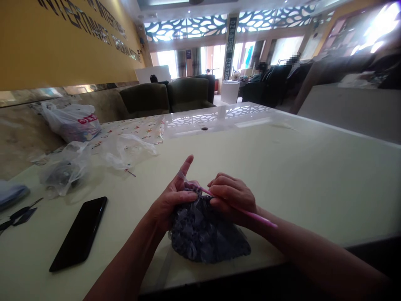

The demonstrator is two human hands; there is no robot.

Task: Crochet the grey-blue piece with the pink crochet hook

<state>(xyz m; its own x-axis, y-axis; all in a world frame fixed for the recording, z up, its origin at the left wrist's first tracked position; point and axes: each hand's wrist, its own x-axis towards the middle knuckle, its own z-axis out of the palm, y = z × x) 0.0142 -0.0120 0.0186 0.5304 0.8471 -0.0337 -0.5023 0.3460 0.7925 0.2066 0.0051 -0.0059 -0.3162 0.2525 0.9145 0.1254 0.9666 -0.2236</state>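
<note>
Covered and Cropped

Inside the grip, the right hand (233,194) covers the pink rod (260,218)'s middle; the tip cannot be made out against the dark work (206,234). Far left of the grip, the view's edge cuts off a bluish bundle (12,194) and a black item (25,216).

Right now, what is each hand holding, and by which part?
The left hand pinches the dark grey piece by its upper edge; the right hand grips the pink crochet hook along its shaft, the rear end sticking out.
</note>
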